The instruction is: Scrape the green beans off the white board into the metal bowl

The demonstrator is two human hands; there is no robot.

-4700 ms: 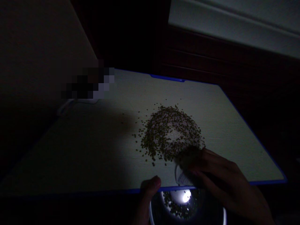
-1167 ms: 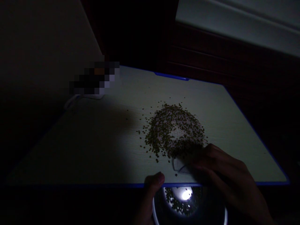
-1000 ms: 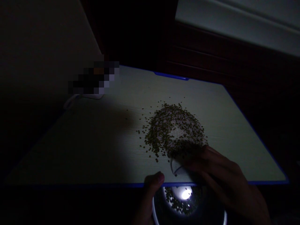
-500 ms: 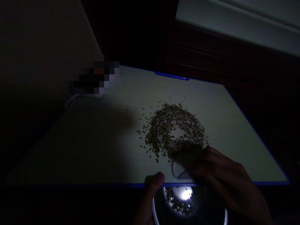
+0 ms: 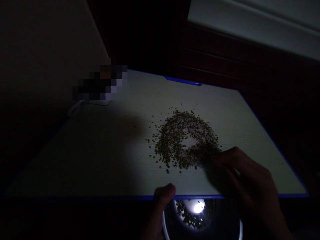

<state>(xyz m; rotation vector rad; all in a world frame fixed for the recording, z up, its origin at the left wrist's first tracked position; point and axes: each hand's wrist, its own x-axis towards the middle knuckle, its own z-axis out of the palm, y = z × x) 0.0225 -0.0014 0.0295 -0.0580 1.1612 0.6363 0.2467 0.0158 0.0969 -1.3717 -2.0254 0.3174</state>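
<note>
A pile of small green beans mixed with white grains [image 5: 185, 141] lies on a pale table [image 5: 105, 156] with a blue edge. My right hand [image 5: 246, 173] rests at the pile's near right edge, fingers held together, tips touching the beans; anything in them is hidden in the dark. My left hand [image 5: 161, 206] grips a shiny metal bowl [image 5: 238, 230] just below the table's front edge, thumb over its rim. Beans lie in the bowl around a bright glare spot.
It is very dark. A white object [image 5: 98, 102] with a cable [image 5: 73, 110] sits at the table's back left. A blue tab [image 5: 183, 81] marks the far edge. Dark wooden furniture [image 5: 225, 66] stands behind, with a pale ledge [image 5: 250, 26] above it.
My right hand has moved up and right from near the front edge to the pile's edge. The white piece seen under its fingers no longer shows. Left hand and bowl stay put.
</note>
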